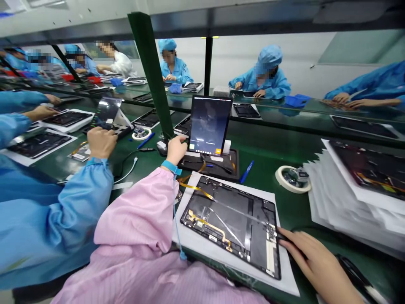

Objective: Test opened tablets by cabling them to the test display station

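Note:
An opened tablet housing (232, 219) with black parts, gold ribbon cables and a clear strip lies on white sheets (287, 278) before me. At its right edge, my right hand (311, 257) pinches what looks like a black cable plug against its side, mostly hidden by the fingers. My left hand (176, 150), with a blue wrist strap (171, 167), is curled closed beside the left edge of a lit tablet screen (210, 124). That screen leans upright on a black tray (232, 169). Whatever my left fingers grip is hidden. A gold ribbon cable (196, 188) runs from the housing towards the tray.
A blue pen (247, 172) and a tape roll (292, 179) holding small metal parts lie on the green bench. At right stands a paper stack (344, 202) with another housing on top. A co-worker's hand (101, 141) is close on my left. A green post (152, 71) rises ahead.

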The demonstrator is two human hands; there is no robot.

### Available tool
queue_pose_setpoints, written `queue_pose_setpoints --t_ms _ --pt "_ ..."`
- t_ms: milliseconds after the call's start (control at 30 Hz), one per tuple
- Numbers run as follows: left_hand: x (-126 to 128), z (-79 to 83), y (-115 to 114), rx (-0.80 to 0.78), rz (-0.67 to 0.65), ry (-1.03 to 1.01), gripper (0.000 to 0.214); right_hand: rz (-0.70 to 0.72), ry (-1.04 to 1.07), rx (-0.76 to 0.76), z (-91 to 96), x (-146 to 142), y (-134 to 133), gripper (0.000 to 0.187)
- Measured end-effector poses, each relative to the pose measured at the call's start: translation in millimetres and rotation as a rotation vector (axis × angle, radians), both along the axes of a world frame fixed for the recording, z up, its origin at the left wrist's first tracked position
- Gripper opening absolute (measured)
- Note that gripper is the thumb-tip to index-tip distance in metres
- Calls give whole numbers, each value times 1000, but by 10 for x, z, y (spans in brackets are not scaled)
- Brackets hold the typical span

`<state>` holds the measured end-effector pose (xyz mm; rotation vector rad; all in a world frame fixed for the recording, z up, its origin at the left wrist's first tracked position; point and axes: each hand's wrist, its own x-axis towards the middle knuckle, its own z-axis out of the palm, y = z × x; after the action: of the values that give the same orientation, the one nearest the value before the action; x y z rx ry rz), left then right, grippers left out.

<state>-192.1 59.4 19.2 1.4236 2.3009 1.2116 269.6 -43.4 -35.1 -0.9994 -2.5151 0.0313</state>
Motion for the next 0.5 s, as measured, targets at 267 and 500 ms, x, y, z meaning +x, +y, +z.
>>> queue_pose_setpoints --t_ms 267,500 --pt "-126 -255 81 -86 -113 -18 17 -2 31 -19 39 -16 -2 33" --pt "112 -70 -59 -19 33 181 38 -6 32 -10 68 -23 -10 36"
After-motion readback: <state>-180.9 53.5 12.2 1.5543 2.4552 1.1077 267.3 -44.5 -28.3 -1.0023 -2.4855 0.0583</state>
